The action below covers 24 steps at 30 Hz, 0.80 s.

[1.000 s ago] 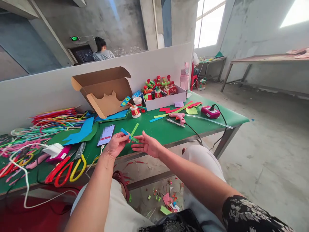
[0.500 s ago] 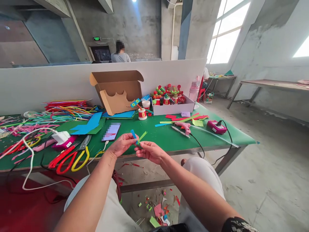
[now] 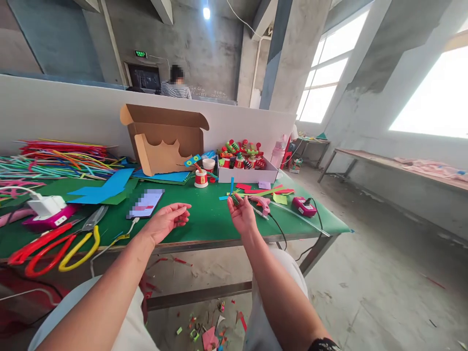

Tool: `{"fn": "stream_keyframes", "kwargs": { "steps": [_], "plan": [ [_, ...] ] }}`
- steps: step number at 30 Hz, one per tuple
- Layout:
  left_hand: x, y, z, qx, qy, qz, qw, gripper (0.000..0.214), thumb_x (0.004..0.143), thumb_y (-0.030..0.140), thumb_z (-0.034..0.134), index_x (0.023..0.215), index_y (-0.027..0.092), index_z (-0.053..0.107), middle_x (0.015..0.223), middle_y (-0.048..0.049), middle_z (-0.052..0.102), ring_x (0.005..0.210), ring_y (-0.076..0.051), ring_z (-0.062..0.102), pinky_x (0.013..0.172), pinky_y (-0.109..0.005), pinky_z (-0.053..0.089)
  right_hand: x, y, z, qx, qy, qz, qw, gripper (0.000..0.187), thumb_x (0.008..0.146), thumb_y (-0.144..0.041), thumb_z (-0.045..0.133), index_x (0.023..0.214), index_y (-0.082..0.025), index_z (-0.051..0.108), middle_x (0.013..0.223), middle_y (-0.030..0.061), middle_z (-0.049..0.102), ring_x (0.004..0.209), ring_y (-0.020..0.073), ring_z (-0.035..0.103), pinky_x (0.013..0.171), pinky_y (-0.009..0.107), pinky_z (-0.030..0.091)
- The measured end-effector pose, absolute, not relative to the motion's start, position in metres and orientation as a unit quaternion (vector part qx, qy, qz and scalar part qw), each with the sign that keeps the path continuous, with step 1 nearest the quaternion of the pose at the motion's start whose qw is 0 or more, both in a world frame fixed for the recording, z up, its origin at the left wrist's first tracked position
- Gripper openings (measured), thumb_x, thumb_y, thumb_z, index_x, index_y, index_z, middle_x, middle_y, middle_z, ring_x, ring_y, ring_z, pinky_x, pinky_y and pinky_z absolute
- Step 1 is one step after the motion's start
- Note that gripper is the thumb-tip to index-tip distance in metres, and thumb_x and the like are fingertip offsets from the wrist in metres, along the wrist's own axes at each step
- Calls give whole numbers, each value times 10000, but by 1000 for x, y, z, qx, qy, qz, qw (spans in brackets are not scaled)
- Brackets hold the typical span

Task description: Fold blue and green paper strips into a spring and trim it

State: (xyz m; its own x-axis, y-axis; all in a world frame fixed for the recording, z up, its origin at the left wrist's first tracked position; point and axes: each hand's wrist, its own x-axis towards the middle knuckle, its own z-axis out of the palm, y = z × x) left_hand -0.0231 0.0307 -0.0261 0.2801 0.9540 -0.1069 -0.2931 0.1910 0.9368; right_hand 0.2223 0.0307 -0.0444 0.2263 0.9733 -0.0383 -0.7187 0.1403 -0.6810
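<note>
My right hand (image 3: 243,214) is raised over the front of the green table (image 3: 204,226), palm up with its fingers curled. It holds a small folded paper spring (image 3: 235,200) in green, with a blue strip end (image 3: 232,184) standing up from it. To the left, my left hand (image 3: 168,222) hovers apart from it, thumb and forefinger together, and nothing shows between them. Closest to that hand on the table is a phone (image 3: 146,204) on a cable. The pink glue gun (image 3: 261,203) lies just beyond my right hand.
A red paper-cup figure (image 3: 201,179) stands before an open cardboard box (image 3: 166,122). More figures fill a white box (image 3: 248,175). Scissors (image 3: 93,224), pipe cleaners (image 3: 66,158) and blue paper (image 3: 106,187) lie left. Purple power socket (image 3: 304,206) sits right. A person (image 3: 176,85) is behind the partition.
My hands have moved apart. The left one has let go of the paper strips and drawn left; the right one has carried the folded piece right, towards the glue gun. The view has shifted right.
</note>
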Motion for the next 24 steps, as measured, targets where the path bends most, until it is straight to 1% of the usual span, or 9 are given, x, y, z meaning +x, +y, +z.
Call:
{"fn": "stream_keyframes", "kwargs": {
  "steps": [3, 6, 8, 12, 15, 18, 20, 22, 24],
  "plan": [
    [-21, 28, -24, 439, 388, 454, 671, 205, 681, 222, 780, 863, 146, 725, 688, -61, 676, 572, -127, 621, 525, -210, 518, 228, 32, -42, -286, -158, 592, 737, 316, 893, -446, 512, 798, -183, 657, 899, 102, 697, 1006, 200, 654, 924, 374, 555],
    [-19, 27, -24, 444, 396, 447, 668, 199, 682, 226, 777, 856, 142, 726, 684, -60, 672, 570, -123, 618, 526, -205, 517, 227, 30, -37, -275, -111, 606, 738, 379, 954, -396, 394, 772, -183, 649, 853, 93, 705, 956, 171, 670, 930, 347, 547],
    [-18, 26, -23, 444, 396, 443, 671, 198, 682, 231, 777, 851, 142, 725, 684, -60, 671, 567, -121, 614, 525, -203, 512, 226, 28, -34, -267, -95, 611, 739, 413, 972, -367, 353, 734, -187, 638, 822, 86, 709, 911, 158, 681, 944, 333, 537],
    [-17, 25, -23, 444, 391, 437, 678, 237, 657, 243, 795, 852, 129, 721, 687, -63, 668, 570, -118, 611, 529, -200, 501, 224, 26, -31, -248, -94, 610, 747, 363, 954, -335, 405, 690, -201, 615, 788, 74, 714, 912, 178, 689, 974, 389, 521],
    [-16, 24, -23, 448, 392, 434, 675, 261, 638, 258, 805, 846, 128, 718, 690, -57, 663, 572, -115, 606, 537, -204, 494, 221, 26, -29, -241, -79, 614, 747, 347, 948, -304, 418, 664, -209, 593, 738, 60, 709, 876, 182, 697, 954, 418, 534],
    [-15, 22, -21, 457, 400, 429, 668, 261, 641, 292, 800, 841, 146, 716, 696, -42, 658, 585, -115, 599, 545, -210, 488, 219, 24, -24, -243, -54, 623, 741, 369, 953, -230, 391, 625, -204, 559, 683, 44, 695, 761, 143, 694, 903, 363, 562],
    [-14, 20, -20, 465, 404, 423, 665, 273, 638, 317, 800, 841, 156, 716, 702, -34, 656, 597, -113, 596, 555, -211, 486, 218, 23, -20, -242, -43, 634, 734, 356, 939, -157, 375, 640, -189, 566, 679, 45, 693, 714, 119, 684, 874, 309, 569],
    [-13, 19, -19, 470, 407, 417, 663, 295, 624, 338, 807, 841, 160, 716, 706, -29, 653, 607, -111, 591, 564, -211, 484, 218, 21, -17, -235, -39, 647, 724, 331, 913, -99, 362, 687, -166, 595, 701, 56, 699, 708, 108, 682, 851, 269, 572],
    [-13, 19, -19, 473, 408, 415, 661, 314, 607, 352, 816, 836, 162, 717, 709, -29, 650, 612, -111, 587, 568, -216, 483, 219, 21, -16, -228, -40, 659, 716, 310, 890, -70, 356, 743, -147, 619, 731, 65, 704, 734, 114, 688, 838, 262, 577]
  ]
}}
